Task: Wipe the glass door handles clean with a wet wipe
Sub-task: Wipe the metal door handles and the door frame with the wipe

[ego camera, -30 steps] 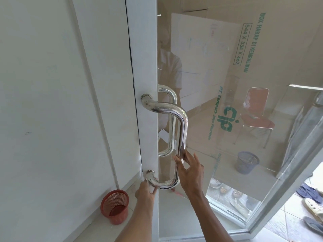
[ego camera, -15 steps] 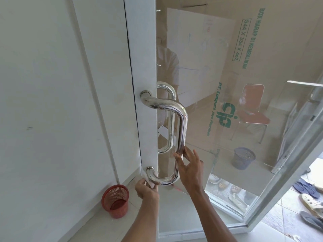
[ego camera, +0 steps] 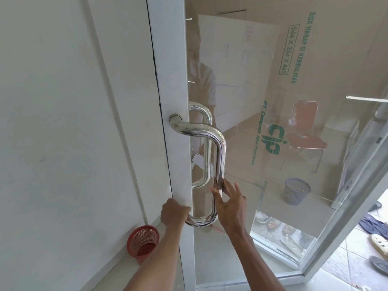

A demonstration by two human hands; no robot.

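Head view: looks down along the latch edge of a white-framed glass door.
Wall: off-white, fills the left side.
Red basket: plastic mesh, on the floor at the foot of the wall, left of the door.
Door stile: white, upright; both mounts of the near handle sit on it.
Left hand: fist curled round the lower bend of the outer door handle, right at the lower mount.
Wet wipe: cannot be made out; the fist covers that spot.
Outer door handle: polished chrome tube, D-shaped, upright on the near face of the door.
Inner door handle: matching chrome loop, seen through the glass just behind the outer one.
Right hand: wide, fingers splayed and nearly straight. The lower upright bar lies between thumb and forefinger, both touching it.
Glass pane: clear, with a faint reflection of the person.
Cardboard sheet: behind the glass, green print "BOX HARAP DI KEMBALIKAN".
Red chair: behind the glass, in front of the cardboard.
Waste basket: blue-grey mesh, below the chair.
Sandals: on the tiled floor, far right.
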